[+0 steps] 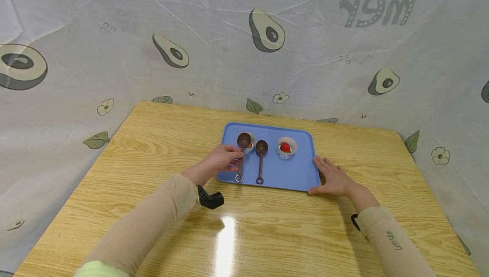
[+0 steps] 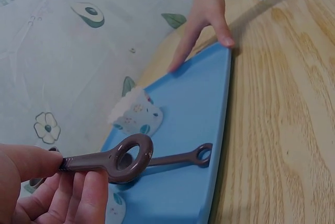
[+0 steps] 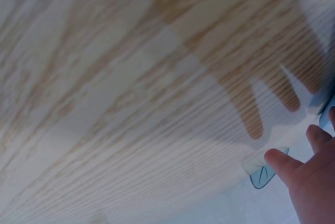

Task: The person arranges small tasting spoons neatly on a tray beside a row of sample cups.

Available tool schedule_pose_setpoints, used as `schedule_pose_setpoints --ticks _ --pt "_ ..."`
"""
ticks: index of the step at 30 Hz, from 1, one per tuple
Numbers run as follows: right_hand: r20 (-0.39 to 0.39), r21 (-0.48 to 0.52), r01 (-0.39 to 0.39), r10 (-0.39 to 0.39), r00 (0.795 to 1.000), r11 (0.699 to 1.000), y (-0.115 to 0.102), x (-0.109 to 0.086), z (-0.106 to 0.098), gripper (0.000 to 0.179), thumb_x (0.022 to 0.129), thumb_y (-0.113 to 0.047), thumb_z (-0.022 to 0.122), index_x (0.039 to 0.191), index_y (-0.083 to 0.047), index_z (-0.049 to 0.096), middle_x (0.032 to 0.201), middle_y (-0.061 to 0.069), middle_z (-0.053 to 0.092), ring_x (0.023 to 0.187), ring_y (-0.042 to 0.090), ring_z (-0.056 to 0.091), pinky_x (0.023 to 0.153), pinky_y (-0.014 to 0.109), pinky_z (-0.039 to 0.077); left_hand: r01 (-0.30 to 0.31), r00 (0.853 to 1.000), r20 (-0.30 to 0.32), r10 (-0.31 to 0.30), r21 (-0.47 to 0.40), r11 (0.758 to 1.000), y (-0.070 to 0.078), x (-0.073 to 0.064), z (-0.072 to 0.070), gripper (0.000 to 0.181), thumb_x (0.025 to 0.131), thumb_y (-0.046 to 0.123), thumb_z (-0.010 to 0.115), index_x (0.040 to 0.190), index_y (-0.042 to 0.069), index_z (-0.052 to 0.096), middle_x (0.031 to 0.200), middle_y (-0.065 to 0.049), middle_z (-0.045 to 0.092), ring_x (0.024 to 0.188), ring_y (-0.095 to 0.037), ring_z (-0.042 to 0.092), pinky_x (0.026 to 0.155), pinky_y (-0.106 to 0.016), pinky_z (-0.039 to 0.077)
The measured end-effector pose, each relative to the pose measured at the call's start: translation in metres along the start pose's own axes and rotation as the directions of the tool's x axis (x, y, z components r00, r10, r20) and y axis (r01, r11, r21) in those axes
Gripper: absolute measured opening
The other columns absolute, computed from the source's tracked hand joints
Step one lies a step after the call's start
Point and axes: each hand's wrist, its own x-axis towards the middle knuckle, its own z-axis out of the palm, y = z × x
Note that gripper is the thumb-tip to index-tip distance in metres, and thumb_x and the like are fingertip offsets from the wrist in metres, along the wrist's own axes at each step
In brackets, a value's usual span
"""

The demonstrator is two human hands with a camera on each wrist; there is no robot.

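"Spoon [image 1: 243, 142], the larger one: where is it?"
"Near the middle of the head view, its bowl hiding part of the left cup [image 1: 249, 151]. The left hand [image 1: 228, 158] pinches its handle between thumb and fingers, probably to leave the bowl free."
"And the right hand [image 1: 335, 180]?"
"Fingers spread wide at the right edge of the tray [image 1: 296, 175], right of centre; I'd judge that steadies it."
"Why does the smaller spoon [image 1: 261, 154] lie that way?"
"Its ring end points toward the frame's bottom, perhaps for easy reach."
"How many of each?"
"Two spoons, two cups, one tray, one counter [image 1: 290, 226]. The right cup [image 1: 285, 155] holds one strawberry [image 1: 285, 147]; something orange shows in the left one, too covered to count."
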Motion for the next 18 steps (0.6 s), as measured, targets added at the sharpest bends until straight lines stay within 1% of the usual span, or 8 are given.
schedule_pose_setpoints --ticks 11,18 --pt "0.001 -0.003 -0.002 0.002 1.000 1.000 0.000 0.001 0.000 0.113 0.072 -0.058 0.071 0.148 0.002 0.014 0.155 0.022 0.013 0.140 0.046 0.010 0.104 0.072 0.013 0.000 0.999 0.033 0.001 -0.030 1.000 0.004 0.001 0.013 0.023 0.094 0.010 0.053 0.113 -0.003 0.054 0.086 0.002 0.055 0.067 -0.007 0.054 0.059 -0.017 0.053" --pt "0.005 0.002 -0.007 0.007 1.000 1.000 -0.001 0.000 0.000 0.113 0.072 -0.058 0.071 0.148 0.003 0.014 0.155 0.022 0.013 0.140 0.046 0.010 0.105 0.072 0.013 0.011 0.999 0.032 -0.011 -0.011 1.000 0.007 0.003 0.021 0.030 0.094 0.010 0.054 0.121 -0.002 0.054 0.093 -0.002 0.056 0.072 -0.009 0.054 0.061 -0.018 0.053"
